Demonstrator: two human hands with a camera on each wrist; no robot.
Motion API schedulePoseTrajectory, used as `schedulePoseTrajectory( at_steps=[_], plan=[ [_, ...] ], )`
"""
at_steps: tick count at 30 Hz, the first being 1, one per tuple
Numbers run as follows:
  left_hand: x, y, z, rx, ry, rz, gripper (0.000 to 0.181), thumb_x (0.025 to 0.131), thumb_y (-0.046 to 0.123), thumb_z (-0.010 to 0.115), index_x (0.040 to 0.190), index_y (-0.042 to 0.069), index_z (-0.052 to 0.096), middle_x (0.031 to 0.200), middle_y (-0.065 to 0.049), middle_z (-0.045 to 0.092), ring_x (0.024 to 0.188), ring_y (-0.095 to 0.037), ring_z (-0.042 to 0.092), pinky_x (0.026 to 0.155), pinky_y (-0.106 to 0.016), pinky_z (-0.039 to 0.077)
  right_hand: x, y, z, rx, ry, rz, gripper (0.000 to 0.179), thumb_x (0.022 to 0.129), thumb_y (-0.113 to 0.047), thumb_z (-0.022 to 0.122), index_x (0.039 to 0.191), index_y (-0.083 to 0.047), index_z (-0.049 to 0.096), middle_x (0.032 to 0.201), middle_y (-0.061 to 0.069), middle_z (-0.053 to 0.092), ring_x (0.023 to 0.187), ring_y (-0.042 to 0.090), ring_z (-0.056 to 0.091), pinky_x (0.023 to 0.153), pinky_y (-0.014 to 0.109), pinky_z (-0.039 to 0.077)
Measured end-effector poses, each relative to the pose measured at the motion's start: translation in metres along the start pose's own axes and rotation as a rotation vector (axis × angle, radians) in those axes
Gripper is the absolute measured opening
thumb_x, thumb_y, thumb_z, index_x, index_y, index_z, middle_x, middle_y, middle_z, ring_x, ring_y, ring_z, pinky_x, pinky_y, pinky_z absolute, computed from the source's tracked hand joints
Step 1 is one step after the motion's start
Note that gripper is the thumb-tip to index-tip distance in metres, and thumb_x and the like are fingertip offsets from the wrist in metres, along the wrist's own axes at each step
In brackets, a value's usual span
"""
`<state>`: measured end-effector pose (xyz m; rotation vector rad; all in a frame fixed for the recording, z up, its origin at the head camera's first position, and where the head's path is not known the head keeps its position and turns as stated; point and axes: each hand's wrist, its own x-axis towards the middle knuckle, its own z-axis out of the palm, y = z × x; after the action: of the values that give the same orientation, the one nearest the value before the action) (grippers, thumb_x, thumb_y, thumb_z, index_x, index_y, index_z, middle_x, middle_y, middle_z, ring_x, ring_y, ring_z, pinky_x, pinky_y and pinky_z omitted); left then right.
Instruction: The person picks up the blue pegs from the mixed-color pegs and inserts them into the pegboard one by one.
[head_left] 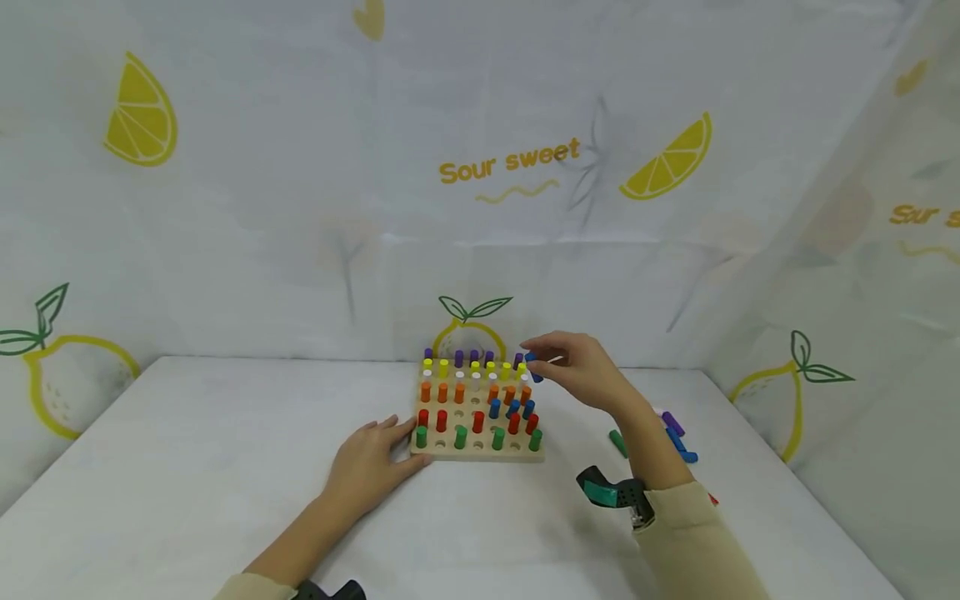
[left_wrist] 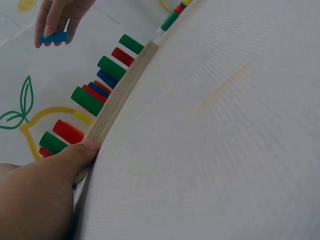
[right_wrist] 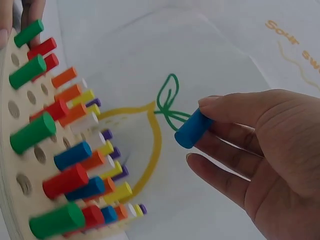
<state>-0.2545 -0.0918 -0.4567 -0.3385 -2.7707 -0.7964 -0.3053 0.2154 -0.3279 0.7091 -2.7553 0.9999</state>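
White tabletop; far edge taken as 12 o'clock, mid-surface as centre. Wooden pegboard laid flat at 12. Loose pieces scattered between 2 and 3: green peg set apart, nearest the board; purple peg, blue peg and second blue peg grouped close together. Red piece noted near 3, mostly hidden from view.
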Motion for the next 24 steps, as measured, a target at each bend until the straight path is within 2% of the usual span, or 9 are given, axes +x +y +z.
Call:
schedulePoseTrajectory(
  at_steps=[10,18,24],
  plan=[
    [0.001,-0.002,0.002,0.003,0.005,0.004,0.062,0.082,0.050,0.080,0.130,0.011,0.070,0.132,-0.018,0.068,0.125,-0.042,0.063,0.107,-0.057,0.049,0.021,-0.021,0.035,0.110,0.001,-0.012,0.026,0.097,-0.018,0.069,0.120,-0.006,0.071,0.116,0.010,0.074,0.106,0.026,0.071,0.094,0.042,0.061],
    [0.001,-0.001,0.002,0.009,-0.002,0.010,0.062,0.082,0.051,0.079,0.130,0.012,0.070,0.133,-0.019,0.068,0.123,-0.043,0.064,0.106,-0.058,0.050,0.022,-0.020,0.055,0.161,-0.022,0.040,0.022,0.096,-0.018,0.070,0.117,-0.011,0.072,0.114,0.007,0.074,0.104,0.023,0.071,0.092,0.038,0.062],
    [0.000,-0.002,0.000,0.011,-0.012,-0.008,0.062,0.083,0.052,0.078,0.131,0.014,0.069,0.134,-0.019,0.067,0.124,-0.043,0.063,0.105,-0.058,0.050,0.023,-0.010,0.065,0.159,-0.029,0.058,0.026,0.095,-0.020,0.072,0.118,-0.007,0.072,0.112,0.008,0.076,0.100,0.023,0.073,0.088,0.037,0.062]
  ],
)
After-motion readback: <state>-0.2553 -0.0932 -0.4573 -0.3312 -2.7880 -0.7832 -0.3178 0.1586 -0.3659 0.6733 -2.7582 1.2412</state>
